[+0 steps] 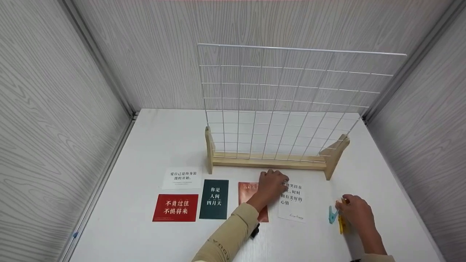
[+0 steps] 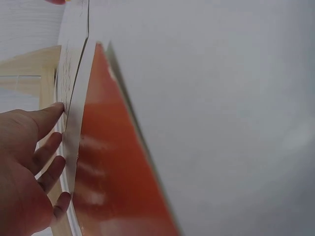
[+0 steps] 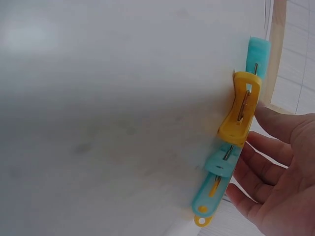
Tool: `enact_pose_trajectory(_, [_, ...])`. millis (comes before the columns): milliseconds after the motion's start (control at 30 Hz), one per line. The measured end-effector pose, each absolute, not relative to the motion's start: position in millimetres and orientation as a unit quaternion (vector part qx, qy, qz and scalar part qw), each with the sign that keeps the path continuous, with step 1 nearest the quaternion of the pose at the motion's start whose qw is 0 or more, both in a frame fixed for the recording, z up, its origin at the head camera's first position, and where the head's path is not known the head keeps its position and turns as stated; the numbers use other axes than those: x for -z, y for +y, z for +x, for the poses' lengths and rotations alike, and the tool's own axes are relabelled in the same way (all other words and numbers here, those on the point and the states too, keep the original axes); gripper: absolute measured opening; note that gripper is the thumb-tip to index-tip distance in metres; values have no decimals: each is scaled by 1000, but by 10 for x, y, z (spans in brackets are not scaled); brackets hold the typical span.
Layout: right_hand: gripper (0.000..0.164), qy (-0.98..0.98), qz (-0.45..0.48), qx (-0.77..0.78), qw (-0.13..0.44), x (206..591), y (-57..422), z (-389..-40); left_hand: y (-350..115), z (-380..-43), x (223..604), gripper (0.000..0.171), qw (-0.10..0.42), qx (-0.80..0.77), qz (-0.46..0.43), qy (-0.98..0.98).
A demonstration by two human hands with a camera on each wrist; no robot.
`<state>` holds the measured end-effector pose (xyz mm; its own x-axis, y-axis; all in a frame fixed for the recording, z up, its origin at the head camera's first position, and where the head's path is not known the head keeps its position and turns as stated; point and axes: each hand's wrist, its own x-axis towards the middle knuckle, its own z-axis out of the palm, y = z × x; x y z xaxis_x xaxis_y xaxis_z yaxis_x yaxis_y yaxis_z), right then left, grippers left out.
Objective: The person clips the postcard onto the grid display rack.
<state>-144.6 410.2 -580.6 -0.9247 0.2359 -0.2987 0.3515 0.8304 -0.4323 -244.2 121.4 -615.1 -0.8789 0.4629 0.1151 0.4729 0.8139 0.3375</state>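
Note:
My left hand reaches over the orange-red card, its fingertips touching the upper left of a white card with dark lettering. The left wrist view shows those fingers spread, with the glossy orange-red card in front. On the right, my right hand is at a small group of plastic clothes pegs. A yellow peg and teal peg lie against its fingertips in the right wrist view, and its fingers are loosely bent. Whether it pinches any peg is not plain.
A white wire grid stands upright in a wooden base behind the cards. To the left lie a white card, a red card and a dark green card. A small black object shows beside the left sleeve.

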Motion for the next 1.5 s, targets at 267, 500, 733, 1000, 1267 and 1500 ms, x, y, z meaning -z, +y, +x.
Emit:
enact_pose_trajectory(267, [50,953,160,230,111,5852,4087,-1428,1212,-2429,6145,29,7,179,-239,-954])
enact_pose_trajectory(500, [50,954,160,225,118,5844,4084,-1431,1228,-2433,6160,34,1,172,-237,-956])
enact_pose_trajectory(733, [49,956,162,225,93,5813,4057,-1412,1223,-2421,6133,33,-17,182,-246,-952])
enact_pose_trajectory(1000, [42,960,150,231,43,5805,3997,-1385,1212,-2439,6130,30,-42,239,-247,-938])
enact_pose_trajectory(1267, [44,944,175,278,38,5761,3972,-1376,1195,-2454,6107,25,-67,282,-238,-927])
enact_pose_trajectory(1500, [54,928,196,314,36,5748,3948,-1352,1183,-2421,6029,26,-111,351,-214,-905])
